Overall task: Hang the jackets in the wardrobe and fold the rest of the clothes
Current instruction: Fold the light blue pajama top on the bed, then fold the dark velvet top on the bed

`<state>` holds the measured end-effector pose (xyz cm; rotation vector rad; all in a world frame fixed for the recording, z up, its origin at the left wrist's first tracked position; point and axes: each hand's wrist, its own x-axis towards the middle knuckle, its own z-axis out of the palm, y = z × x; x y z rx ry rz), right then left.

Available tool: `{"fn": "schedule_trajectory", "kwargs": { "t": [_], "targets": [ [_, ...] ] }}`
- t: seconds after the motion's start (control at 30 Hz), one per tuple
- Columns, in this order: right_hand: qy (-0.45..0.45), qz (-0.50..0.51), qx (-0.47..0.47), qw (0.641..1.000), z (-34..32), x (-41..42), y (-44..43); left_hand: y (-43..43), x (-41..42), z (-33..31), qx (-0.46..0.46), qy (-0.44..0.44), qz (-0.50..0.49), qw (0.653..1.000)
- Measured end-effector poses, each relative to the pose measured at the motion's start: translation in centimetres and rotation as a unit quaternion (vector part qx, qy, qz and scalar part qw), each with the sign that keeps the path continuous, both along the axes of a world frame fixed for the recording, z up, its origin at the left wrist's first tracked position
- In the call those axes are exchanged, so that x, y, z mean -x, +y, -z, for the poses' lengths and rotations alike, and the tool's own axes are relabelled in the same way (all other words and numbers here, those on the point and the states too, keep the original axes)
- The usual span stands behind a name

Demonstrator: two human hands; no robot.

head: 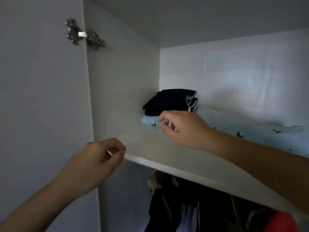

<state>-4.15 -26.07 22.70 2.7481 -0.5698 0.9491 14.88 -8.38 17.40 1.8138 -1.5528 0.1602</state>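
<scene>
A folded dark navy garment (168,102) with white trim lies at the back left of the wardrobe's top shelf (167,158). It sits on a light blue cloth (250,129) with small dark prints that spreads to the right. My right hand (182,129) hovers just in front of the navy garment, fingers loosely curled, holding nothing. My left hand (98,163) is lower, near the shelf's front left edge, fingers curled loosely and empty.
Below the shelf hang several garments (184,206), dark ones in the middle and a red one (282,221) at the right. The open wardrobe door (41,97) with a metal hinge (83,34) stands at the left.
</scene>
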Motion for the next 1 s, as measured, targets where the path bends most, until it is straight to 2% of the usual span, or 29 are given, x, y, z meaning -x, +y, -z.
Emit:
{"fn": "schedule_trajectory", "kwargs": {
  "t": [0.13, 0.27, 0.43, 0.57, 0.67, 0.77, 0.87, 1.0],
  "targets": [
    [-0.003, -0.111, -0.052, 0.992, 2.8, -3.7, 10.5, 13.2, -1.2, 3.0, 0.000, 0.040, -0.090, 0.995],
    [0.017, -0.211, -0.111, 0.971, 8.3, -6.6, 21.7, 26.8, -1.3, 6.5, 0.005, 0.100, -0.164, 0.981],
    [0.080, -0.329, -0.183, 0.923, 15.2, -10.4, 35.6, 42.1, 0.5, 11.2, 0.025, 0.166, -0.268, 0.949],
    [0.131, -0.415, -0.233, 0.870, 19.8, -13.9, 46.6, 53.4, 3.3, 15.2, 0.062, 0.218, -0.370, 0.901],
    [0.165, -0.482, -0.257, 0.821, 22.8, -16.1, 55.4, 61.1, 5.7, 18.3, 0.109, 0.252, -0.462, 0.843],
    [0.210, -0.538, -0.286, 0.765, 25.5, -17.9, 64.3, 68.1, 8.1, 21.2, 0.177, 0.277, -0.554, 0.765],
    [0.265, -0.597, -0.313, 0.690, 27.9, -19.0, 73.3, 74.4, 10.8, 23.7, 0.234, 0.289, -0.631, 0.681],
    [0.339, -0.675, -0.306, 0.580, 30.5, -19.5, 85.8, 82.2, 14.6, 25.6, 0.248, 0.275, -0.729, 0.576]
  ]
}}
